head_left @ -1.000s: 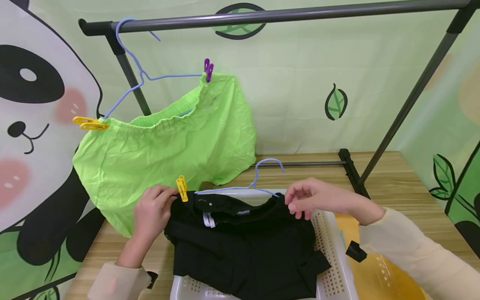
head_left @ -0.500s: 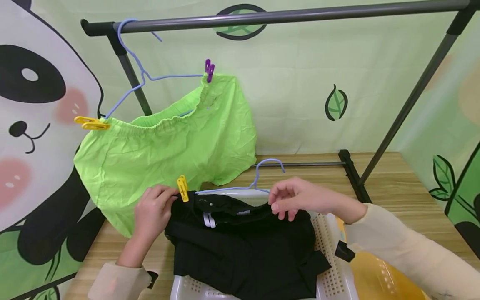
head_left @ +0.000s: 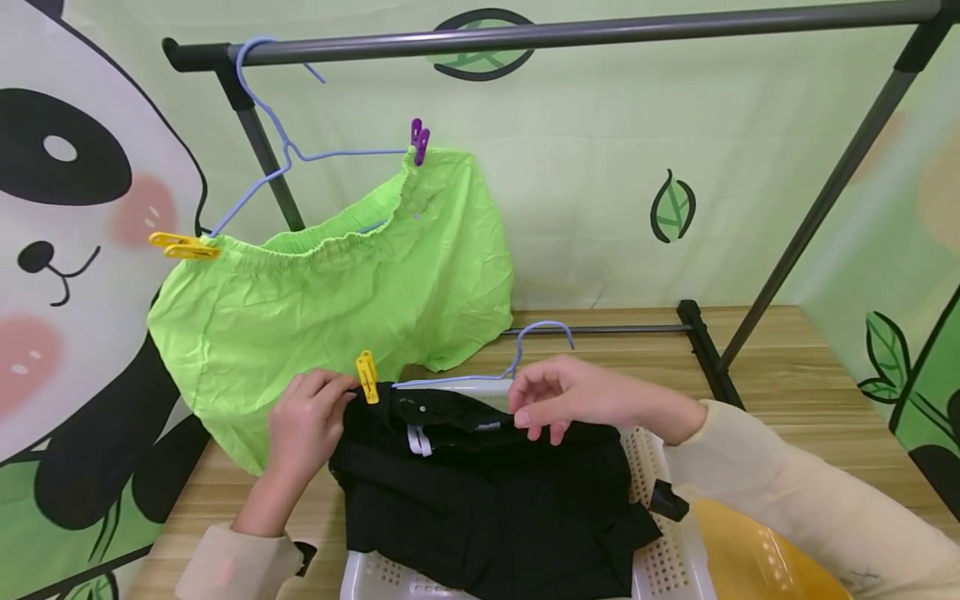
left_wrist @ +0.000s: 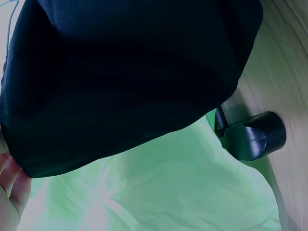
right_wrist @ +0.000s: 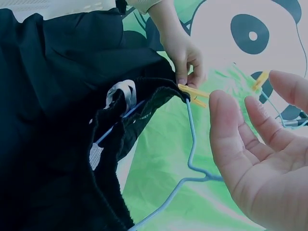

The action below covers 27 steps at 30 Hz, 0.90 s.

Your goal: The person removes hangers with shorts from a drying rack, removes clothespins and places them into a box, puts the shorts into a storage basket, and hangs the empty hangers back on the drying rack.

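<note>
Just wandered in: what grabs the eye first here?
The bright green shorts come first, hanging from the left end of the dark rack. Beside them, at far left, looms a large panda picture. In front, the left hand pinches a black garment over a white basket.

The drawstring shorts [head_left: 487,500] lie over the laundry basket [head_left: 667,567]; with them as the dial's centre in the head view, a coat hanger [head_left: 517,354] runs into their waistband, hook towards 1 o'clock. A clothespin [head_left: 367,377] sits on the waistband's 10 o'clock corner, the left hand [head_left: 303,425] just on its 9 o'clock side. The right hand [head_left: 562,400] is at 1 o'clock, near the hanger. Behind, at 11 o'clock, elastic-waist shorts [head_left: 352,292] hang from a second hanger [head_left: 287,150] on the garment rack [head_left: 600,33]. Another container [head_left: 765,546] is just past 3 o'clock.
</note>
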Motion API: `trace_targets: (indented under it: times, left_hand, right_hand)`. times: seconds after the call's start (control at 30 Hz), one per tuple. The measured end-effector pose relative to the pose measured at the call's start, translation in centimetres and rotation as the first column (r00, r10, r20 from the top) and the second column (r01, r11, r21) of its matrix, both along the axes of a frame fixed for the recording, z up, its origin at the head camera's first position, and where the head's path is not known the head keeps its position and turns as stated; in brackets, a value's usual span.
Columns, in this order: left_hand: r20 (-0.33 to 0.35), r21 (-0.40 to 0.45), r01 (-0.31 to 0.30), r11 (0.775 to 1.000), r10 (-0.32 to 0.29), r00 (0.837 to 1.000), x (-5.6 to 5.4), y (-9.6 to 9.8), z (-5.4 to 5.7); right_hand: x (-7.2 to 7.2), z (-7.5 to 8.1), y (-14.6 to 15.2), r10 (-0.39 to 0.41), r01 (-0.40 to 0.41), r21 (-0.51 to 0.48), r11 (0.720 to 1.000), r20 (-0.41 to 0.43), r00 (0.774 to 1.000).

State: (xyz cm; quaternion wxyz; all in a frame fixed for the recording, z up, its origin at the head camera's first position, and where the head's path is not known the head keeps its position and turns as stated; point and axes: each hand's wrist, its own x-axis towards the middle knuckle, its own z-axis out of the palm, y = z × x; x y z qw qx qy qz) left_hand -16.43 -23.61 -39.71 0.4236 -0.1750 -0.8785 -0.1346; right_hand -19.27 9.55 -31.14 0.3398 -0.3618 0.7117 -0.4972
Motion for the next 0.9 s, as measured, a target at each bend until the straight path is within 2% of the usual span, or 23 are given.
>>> trace_targets:
  times: [0.17, 0.37, 0.9]
  left_hand:
    - [-0.023, 0.009, 0.010, 1.000, -0.010, 1.000, 0.0, 0.2, 0.1]
    - [-0.008, 0.009, 0.010, 1.000, -0.010, 1.000, 0.1, 0.2, 0.2]
    - [-0.035, -0.005, 0.018, 1.000, -0.018, 0.999, 0.3, 0.7, 0.6]
  right_hand:
    - [0.1, 0.6, -0.9, -0.006, 0.007, 0.033, 0.999, -0.026, 1.000]
    - [-0.1, 1.2, -1.9, 0.002, 0.000, 0.027, 1.000, -0.066, 0.998]
    - [-1.0, 1.6, -4.4, -0.078, 0.077, -0.106, 0.991, -0.008, 0.997]
